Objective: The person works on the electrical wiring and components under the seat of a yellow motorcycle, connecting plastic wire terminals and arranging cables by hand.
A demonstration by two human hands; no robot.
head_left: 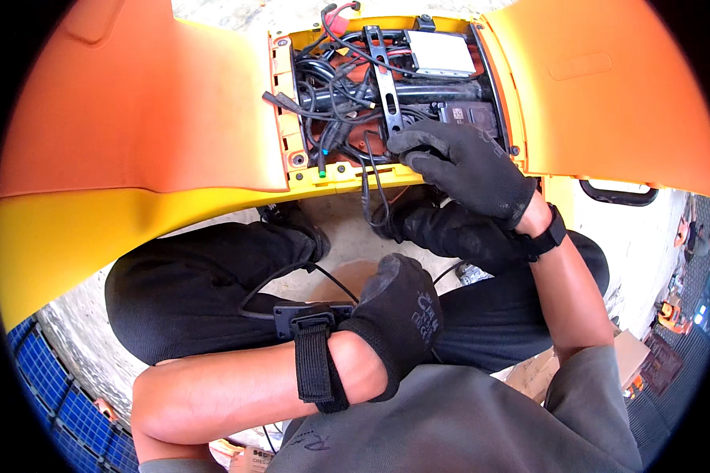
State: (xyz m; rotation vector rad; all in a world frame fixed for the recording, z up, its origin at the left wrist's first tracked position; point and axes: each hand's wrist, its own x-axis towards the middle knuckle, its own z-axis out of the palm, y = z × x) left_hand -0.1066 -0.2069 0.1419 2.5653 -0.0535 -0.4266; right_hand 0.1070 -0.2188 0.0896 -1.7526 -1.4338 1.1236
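Note:
In a black work glove, my right hand (469,169) is over the near edge of an open bay in an orange and yellow vehicle body. Its fingers and thumb are drawn together at the lower end of a black slotted metal bracket (383,79); whatever they pinch is too small or hidden. My gloved left hand (402,311) is curled into a fist above my lap, and its fingertips are out of sight. Left of the bracket lies a tangle of black cables with connectors (335,114). A silver box (440,54) and a dark control unit (469,116) are to its right.
Orange panels (134,102) flank the bay, above a yellow side rail (213,206). One cable loop (367,197) hangs over the front edge. A black device (312,315) is strapped to my left wrist, its cable crossing my lap. Cardboard (532,374) is at lower right, blue crates (47,378) lower left.

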